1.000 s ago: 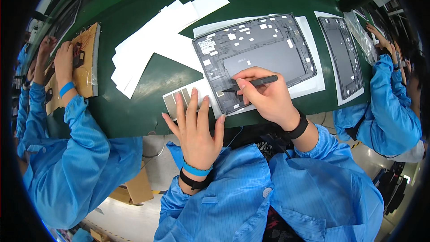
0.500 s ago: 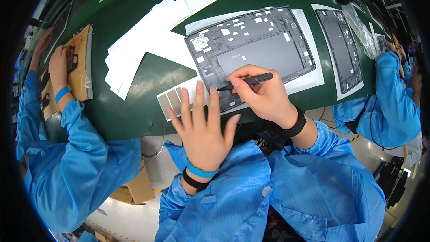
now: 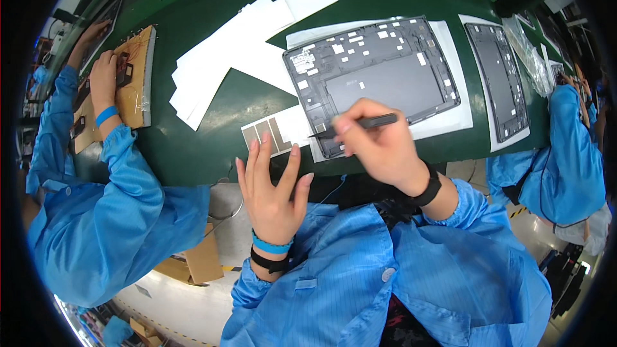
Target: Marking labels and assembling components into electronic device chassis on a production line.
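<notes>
My right hand [image 3: 385,148] grips black tweezers [image 3: 376,121] in a pinch, the thin tip pointing left. That tip sits at the lower left edge of a dark grey tablet housing [image 3: 385,83], beside a white sticker sheet [image 3: 292,125] with grey-brown rectangles. Whether the tip touches anything is too small to tell. My left hand [image 3: 273,199] lies with fingers spread at the table's front edge, fingertips at the sheet's lower border. Small white pieces dot the housing, which rests on white paper [image 3: 459,106].
Overlapping white sheets [image 3: 212,64] lie left of the housing. A second housing [image 3: 498,83] on paper stands to the right, with clear plastic wrap [image 3: 530,58] behind it. At left, a co-worker's hand [image 3: 103,83] is at a brown board [image 3: 138,83]; another co-worker's sleeve [image 3: 559,148] shows at right.
My left hand has drawn back from the housing's edge toward the table's front. The tweezers' tip has shifted to the housing's left edge, beside the sticker sheet. The whole view has shifted slightly.
</notes>
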### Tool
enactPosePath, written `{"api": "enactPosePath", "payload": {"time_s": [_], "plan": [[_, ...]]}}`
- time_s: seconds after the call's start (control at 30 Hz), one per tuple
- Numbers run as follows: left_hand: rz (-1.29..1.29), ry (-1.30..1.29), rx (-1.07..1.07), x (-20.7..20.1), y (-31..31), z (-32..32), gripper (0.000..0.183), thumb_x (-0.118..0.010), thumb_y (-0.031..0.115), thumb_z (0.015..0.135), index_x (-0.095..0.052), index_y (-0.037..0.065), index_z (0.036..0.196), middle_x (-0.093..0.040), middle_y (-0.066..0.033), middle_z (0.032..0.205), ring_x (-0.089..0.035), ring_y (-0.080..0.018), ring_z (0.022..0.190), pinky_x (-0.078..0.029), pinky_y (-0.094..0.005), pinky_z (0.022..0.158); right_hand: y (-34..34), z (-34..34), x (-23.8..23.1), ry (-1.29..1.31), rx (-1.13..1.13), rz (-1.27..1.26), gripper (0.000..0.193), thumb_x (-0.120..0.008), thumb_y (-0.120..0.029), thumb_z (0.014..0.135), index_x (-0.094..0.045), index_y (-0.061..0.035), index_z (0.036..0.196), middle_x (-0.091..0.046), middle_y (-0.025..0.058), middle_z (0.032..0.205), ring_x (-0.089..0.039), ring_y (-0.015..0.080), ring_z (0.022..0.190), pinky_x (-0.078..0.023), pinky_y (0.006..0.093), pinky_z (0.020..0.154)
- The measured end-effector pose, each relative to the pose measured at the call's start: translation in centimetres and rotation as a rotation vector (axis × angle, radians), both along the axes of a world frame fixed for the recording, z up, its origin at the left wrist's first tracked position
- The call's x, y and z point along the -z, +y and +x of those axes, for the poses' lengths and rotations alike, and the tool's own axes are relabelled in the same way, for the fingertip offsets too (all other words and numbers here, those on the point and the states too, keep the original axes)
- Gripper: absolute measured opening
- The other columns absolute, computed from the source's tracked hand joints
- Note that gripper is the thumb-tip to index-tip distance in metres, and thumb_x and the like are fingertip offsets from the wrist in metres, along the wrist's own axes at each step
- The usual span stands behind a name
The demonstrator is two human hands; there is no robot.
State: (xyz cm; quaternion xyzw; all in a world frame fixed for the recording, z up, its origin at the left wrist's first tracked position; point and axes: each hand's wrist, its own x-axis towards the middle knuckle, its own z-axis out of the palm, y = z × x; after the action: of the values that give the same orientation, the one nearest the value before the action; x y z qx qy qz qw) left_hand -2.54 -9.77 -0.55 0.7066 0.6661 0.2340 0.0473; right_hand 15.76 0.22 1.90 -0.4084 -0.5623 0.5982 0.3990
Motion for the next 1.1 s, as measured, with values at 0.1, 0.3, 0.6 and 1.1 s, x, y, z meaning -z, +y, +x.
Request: {"api": "enactPosePath", "payload": {"time_s": [0.1,0.3,0.6,1.1], "plan": [[-0.08,0.005,0.005,-0.1,-0.8,-0.2,0.051,-0.07,0.035,0.085,-0.063,0.015,0.131,-0.038,-0.0222,0.151,-0.034,-0.0415,0.141,-0.025,-0.0599,0.112,0.0,-2.0,-0.5,-0.19,-0.096,0.2,0.013,-0.066,-0.011,0.092,-0.065,0.0017,0.089,-0.064,0.0041,0.068,-0.054,0.0045,0.06,-0.042,0.0213,0.054],[-0.098,0.051,-0.018,-0.2,-0.5,0.1,0.054,-0.072,0.039,0.083,-0.063,0.015,0.131,-0.039,-0.0222,0.15,-0.036,-0.0414,0.139,-0.027,-0.0596,0.111,0.1,-2.9,-0.3,-0.286,-0.147,0.172,0.012,-0.064,-0.01,0.089,-0.066,0.0015,0.094,-0.068,0.0106,0.072,-0.065,0.0106,0.061,-0.048,0.0261,0.054],[-0.005,-0.048,-0.074,-1.4,1.8,0.0,0.032,-0.069,0.024,0.087,-0.067,0.009,0.116,-0.055,-0.0185,0.129,-0.05,-0.0375,0.12,-0.038,-0.0501,0.101,4.7,-1.2,-1.8,-0.012,0.148,0.07,0.02,-0.061,-0.011,0.095,-0.065,0.0037,0.108,-0.066,0.0063,0.077,-0.06,0.0078,0.062,-0.048,0.0219,0.057],[0.099,-0.094,-0.177,-0.4,8.1,2.1,0.036,-0.072,0.019,0.081,-0.063,0.004,0.113,-0.056,-0.0112,0.113,-0.051,-0.031,0.107,-0.034,-0.0482,0.099,7.5,-1.4,1.4,-0.011,-0.012,0.0,0.016,-0.06,-0.013,0.097,-0.063,0.0024,0.101,-0.063,0.0037,0.083,-0.059,0.0085,0.067,-0.053,0.0259,0.07]]}}
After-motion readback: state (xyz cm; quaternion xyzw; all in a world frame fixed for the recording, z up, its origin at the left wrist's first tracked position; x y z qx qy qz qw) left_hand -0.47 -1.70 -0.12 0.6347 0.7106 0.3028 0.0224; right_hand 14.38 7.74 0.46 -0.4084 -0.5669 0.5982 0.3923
